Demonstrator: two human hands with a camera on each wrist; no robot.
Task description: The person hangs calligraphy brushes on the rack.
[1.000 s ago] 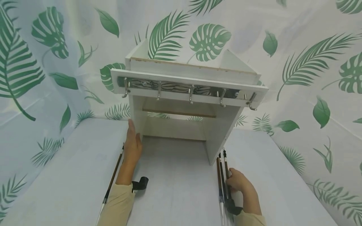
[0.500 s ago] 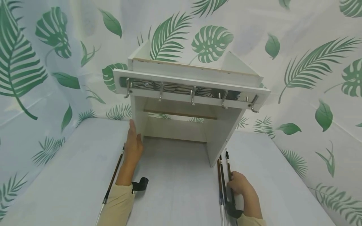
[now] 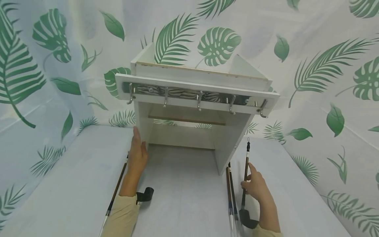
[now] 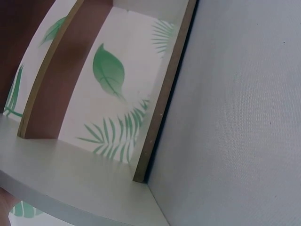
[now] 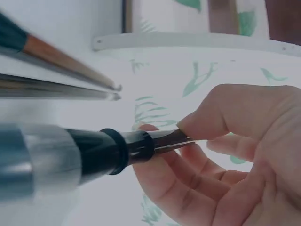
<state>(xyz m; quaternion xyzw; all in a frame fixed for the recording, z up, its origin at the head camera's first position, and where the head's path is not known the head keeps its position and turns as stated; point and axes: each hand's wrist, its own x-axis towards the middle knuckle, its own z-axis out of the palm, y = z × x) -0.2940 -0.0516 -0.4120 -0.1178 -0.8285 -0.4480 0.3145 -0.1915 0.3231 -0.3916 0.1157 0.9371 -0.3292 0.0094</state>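
In the head view my right hand (image 3: 258, 187) pinches a long calligraphy brush (image 3: 247, 159) with a dark brown shaft and a wire loop at its far end. The right wrist view shows thumb and fingers around the shaft, the brush's thick black ferrule (image 5: 96, 150) close to the camera. My left hand (image 3: 138, 158) lies with straight fingers along the left side panel of a white stand (image 3: 234, 141). Only a sliver of that hand (image 4: 5, 202) shows in the left wrist view. Metal hooks (image 3: 199, 100) line the bar across the stand's top front.
Other brushes (image 3: 231, 187) lie side by side left of my right hand, their lower ends in clear plastic. One more brush (image 3: 116, 189) lies beyond my left forearm. The white table (image 3: 183, 197) meets a leaf-print backdrop (image 3: 314, 82) behind and at both sides.
My right hand has lifted one brush away from the others, up and to the right, and the loop end now stands higher. The left hand stays at the stand.
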